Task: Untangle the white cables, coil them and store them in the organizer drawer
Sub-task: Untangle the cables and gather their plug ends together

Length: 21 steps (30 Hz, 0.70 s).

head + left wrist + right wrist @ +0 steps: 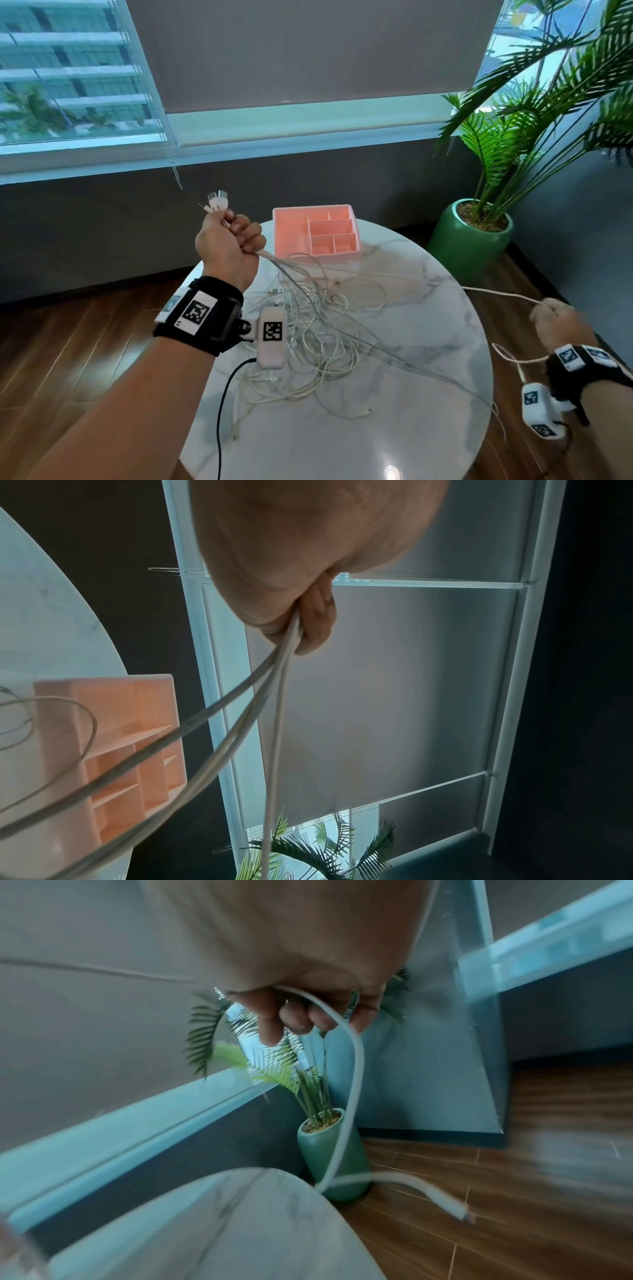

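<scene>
Fingers (251, 234) of my left hand (227, 248) curl tight round a bundle of white cables (308, 318), raised above the near-left edge of a round marble table (428, 342); several plug ends (217, 202) stick up past my thumb. From under that fist the strands fan down and away to a loose tangle lying on the marble just below and to the right of my wrist. Beyond the knuckles, at the table's far edge, sits the pink organizer drawer (291, 233), its compartments holding no cable that I can see.

My right hand (558, 325), off the table's right edge, pinches a single cable (496, 293) that runs taut back to the pile. My right wrist camera shows what the head camera barely catches: this cable (352, 1085) loops out of the curled fingers (294, 1018) and hangs free, its plug (462, 1214) blurred over the floor. My left wrist camera shows three strands (277, 685) leaving the closed fist (301, 561) and crossing in front of the drawer (113, 723), plus one thin loop arching over the drawer's wall.

Past my right fingers stands a palm in a green pot (469, 236), on dark wood flooring (85, 342). Behind the table runs a low dark wall under windows with grey roller blinds (308, 51).
</scene>
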Each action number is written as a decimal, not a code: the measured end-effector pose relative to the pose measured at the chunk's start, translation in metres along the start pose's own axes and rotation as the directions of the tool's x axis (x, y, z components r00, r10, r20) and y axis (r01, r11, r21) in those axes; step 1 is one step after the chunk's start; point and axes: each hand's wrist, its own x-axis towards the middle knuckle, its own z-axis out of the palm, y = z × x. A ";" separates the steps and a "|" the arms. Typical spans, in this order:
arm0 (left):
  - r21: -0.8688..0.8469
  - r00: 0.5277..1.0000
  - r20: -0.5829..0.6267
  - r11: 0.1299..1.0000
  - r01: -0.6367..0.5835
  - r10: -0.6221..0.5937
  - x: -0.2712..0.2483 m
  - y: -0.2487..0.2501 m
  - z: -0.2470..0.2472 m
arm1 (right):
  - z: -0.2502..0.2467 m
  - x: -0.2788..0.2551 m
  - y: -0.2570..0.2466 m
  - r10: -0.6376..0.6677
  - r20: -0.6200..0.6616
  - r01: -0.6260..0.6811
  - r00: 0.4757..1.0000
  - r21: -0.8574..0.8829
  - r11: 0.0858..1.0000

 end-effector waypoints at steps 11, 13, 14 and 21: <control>0.118 0.997 0.052 0.991 0.055 -0.062 -0.007 -0.019 0.003 | 0.057 0.024 0.052 0.101 0.346 0.004 0.933 -0.289 0.957; 0.157 0.995 0.065 0.986 0.061 -0.072 -0.012 -0.027 0.005 | 0.068 0.014 0.027 0.060 0.390 0.056 0.919 -0.279 0.959; 0.171 0.995 0.069 0.984 0.058 -0.070 -0.013 -0.030 0.006 | 0.069 0.010 0.012 0.039 0.363 0.068 0.931 -0.276 0.959; 0.212 0.977 0.186 0.975 0.060 -0.100 -0.029 -0.047 0.021 | 0.050 -0.092 -0.166 -0.705 0.194 0.560 0.682 0.482 0.674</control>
